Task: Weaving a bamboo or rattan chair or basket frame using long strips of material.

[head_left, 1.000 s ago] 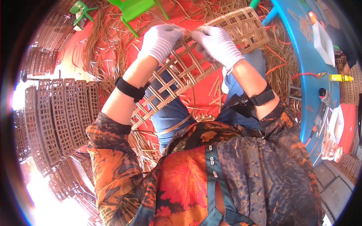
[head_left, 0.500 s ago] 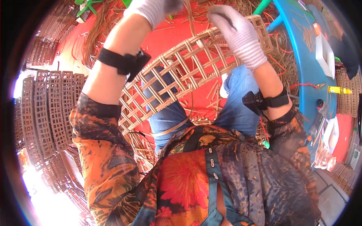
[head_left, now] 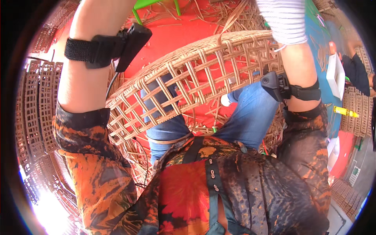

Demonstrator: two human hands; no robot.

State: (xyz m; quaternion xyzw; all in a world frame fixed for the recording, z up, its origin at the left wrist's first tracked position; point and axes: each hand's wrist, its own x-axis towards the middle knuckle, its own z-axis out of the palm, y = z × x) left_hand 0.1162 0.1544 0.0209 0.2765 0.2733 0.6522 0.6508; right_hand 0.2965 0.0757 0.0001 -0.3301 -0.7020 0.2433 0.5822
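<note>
A brown woven basket (head_left: 196, 72) with an open lattice side leans across my knees, its rim curving along the top. A loose flat strand (head_left: 234, 17) rises from that rim toward the upper edge of the picture. My left forearm runs out past the top left, so that hand is out of sight. Of my right hand (head_left: 281, 21), only the white ribbed glove near the wrist shows, above the basket's right end; its fingers are cut off by the top edge. Whether either hand holds the strand is hidden.
Stacked lattice panels (head_left: 37, 102) stand at the left. A green stool (head_left: 150, 6) is at the top, over a red floor (head_left: 168, 33) strewn with cut strands. On the right are a blue table (head_left: 319, 35), a white tray (head_left: 335, 76), a yellow bottle (head_left: 345, 111) and another person's dark sleeve (head_left: 355, 72).
Both my arms have moved up and outward, the left hand leaving the picture and the right nearly so. The basket has tilted, its rim now showing along the top.
</note>
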